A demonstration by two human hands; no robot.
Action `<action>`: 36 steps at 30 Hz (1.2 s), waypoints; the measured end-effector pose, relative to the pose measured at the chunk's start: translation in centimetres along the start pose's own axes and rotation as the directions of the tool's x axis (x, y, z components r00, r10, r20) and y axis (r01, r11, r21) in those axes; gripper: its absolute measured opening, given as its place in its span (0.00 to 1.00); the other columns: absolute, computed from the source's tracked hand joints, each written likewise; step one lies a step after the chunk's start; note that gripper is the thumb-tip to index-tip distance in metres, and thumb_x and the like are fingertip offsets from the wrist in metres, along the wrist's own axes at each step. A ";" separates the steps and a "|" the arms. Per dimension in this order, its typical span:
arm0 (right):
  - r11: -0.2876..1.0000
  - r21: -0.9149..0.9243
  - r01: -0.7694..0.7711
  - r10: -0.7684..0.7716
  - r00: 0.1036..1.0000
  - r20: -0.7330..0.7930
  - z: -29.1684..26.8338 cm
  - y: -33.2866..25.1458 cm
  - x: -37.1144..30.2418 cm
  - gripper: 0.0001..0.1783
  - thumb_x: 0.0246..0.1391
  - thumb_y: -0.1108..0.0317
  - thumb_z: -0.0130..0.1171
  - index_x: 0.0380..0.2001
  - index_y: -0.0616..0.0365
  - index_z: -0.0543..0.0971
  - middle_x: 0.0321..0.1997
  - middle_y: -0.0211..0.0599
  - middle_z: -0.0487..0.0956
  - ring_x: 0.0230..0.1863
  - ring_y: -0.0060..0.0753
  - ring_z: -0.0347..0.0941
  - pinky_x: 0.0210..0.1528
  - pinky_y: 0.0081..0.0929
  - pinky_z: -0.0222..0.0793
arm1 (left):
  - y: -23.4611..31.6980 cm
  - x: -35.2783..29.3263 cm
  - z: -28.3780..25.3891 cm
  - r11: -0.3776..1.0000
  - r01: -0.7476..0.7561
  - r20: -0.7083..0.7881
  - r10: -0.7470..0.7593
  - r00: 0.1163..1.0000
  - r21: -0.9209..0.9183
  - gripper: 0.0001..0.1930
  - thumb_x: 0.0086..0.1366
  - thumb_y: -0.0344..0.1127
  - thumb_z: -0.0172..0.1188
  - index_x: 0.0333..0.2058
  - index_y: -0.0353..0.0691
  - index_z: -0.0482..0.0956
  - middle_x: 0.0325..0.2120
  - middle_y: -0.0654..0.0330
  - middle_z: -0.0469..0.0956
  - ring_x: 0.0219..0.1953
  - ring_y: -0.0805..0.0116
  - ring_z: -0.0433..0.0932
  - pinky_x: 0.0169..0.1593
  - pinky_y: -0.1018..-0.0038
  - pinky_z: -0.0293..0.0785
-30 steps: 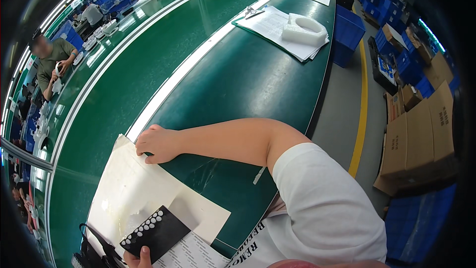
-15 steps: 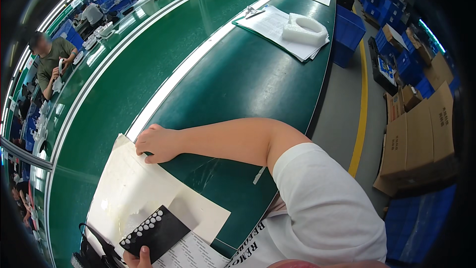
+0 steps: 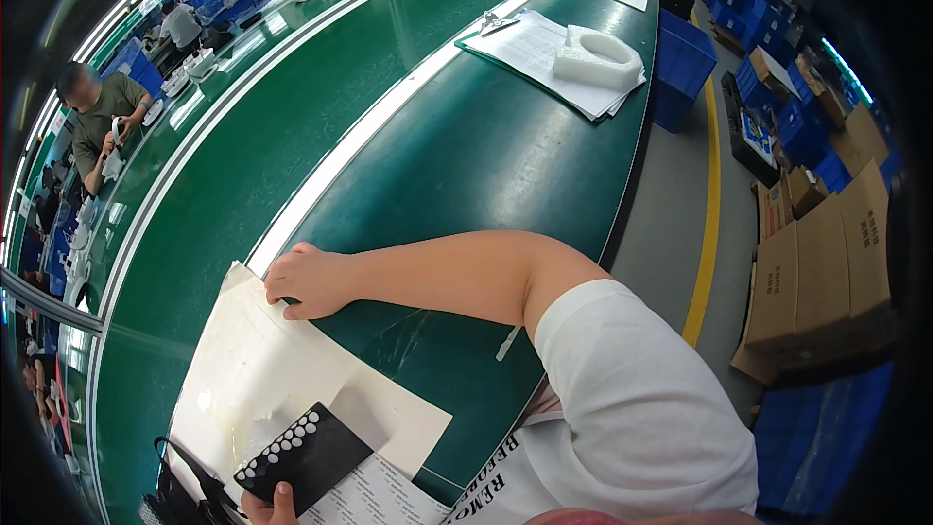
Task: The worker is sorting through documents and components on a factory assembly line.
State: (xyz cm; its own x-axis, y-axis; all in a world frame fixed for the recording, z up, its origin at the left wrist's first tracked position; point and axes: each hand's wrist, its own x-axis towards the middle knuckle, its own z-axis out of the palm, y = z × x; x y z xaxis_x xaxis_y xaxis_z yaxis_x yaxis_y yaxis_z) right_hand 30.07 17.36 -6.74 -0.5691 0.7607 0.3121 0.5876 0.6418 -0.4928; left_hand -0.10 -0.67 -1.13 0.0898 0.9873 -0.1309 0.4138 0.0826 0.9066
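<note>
My left hand (image 3: 271, 506) shows at the lower edge. Its thumb presses on a flat black rectangular piece (image 3: 326, 452) with rows of white round dots along one edge, the fingers going underneath. That piece lies tilted over a cream sheet (image 3: 238, 350) and a white sheet of printed labels (image 3: 379, 498). Reaching across from the right, my right hand (image 3: 309, 282) rests at the cream sheet's far corner by the table edge. Its fingers are curled down and closed; anything in them is hidden.
Black straps (image 3: 190, 472) lie at the lower left. Farther along the green table (image 3: 466, 165) are a clipboard with papers (image 3: 520, 49) and a white foam ring (image 3: 598, 58). A green conveyor (image 3: 253, 156) runs left, with people beyond. Blue bins (image 3: 682, 68) and cardboard boxes (image 3: 821, 267) stand right.
Both my hands and the black piece keep their places. Across the conveyor, the person in a dark green shirt has slightly shifted the white item in their hands.
</note>
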 end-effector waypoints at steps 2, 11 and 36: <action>1.000 0.008 0.007 -0.006 1.000 -0.013 0.1 0.0 0.0 0.16 0.46 0.57 0.52 0.38 0.50 0.76 0.49 0.33 0.71 0.56 0.33 0.60 0.58 0.38 0.47 | 0.4 -0.1 0.3 1.000 -0.006 0.004 0.006 1.000 -0.021 0.16 0.59 0.35 0.57 0.41 0.26 0.73 0.36 0.55 0.76 0.36 0.67 0.71 0.41 0.72 0.67; 1.000 0.016 0.009 -0.009 1.000 -0.012 0.1 0.2 0.2 0.16 0.45 0.57 0.52 0.38 0.51 0.75 0.49 0.33 0.71 0.56 0.33 0.60 0.58 0.38 0.47 | 1.1 -0.1 0.6 0.997 0.008 0.003 -0.008 1.000 -0.081 0.15 0.59 0.33 0.56 0.42 0.26 0.73 0.38 0.55 0.75 0.38 0.67 0.71 0.43 0.72 0.66; 1.000 0.009 0.009 -0.010 1.000 0.022 -0.4 0.0 0.1 0.16 0.48 0.58 0.52 0.39 0.51 0.74 0.49 0.34 0.70 0.57 0.33 0.59 0.58 0.38 0.47 | 1.2 0.0 0.6 0.996 -0.002 0.031 0.004 1.000 -0.092 0.14 0.59 0.29 0.55 0.42 0.27 0.73 0.38 0.56 0.75 0.39 0.68 0.71 0.44 0.74 0.67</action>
State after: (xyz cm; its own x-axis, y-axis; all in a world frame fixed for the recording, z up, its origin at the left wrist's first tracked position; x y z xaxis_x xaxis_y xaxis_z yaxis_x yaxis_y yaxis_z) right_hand 30.25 17.47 -6.39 -0.5870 0.7523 0.2992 0.5769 0.6480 -0.4974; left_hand 0.92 -0.66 -0.28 0.1194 0.9830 -0.1392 0.3288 0.0931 0.9398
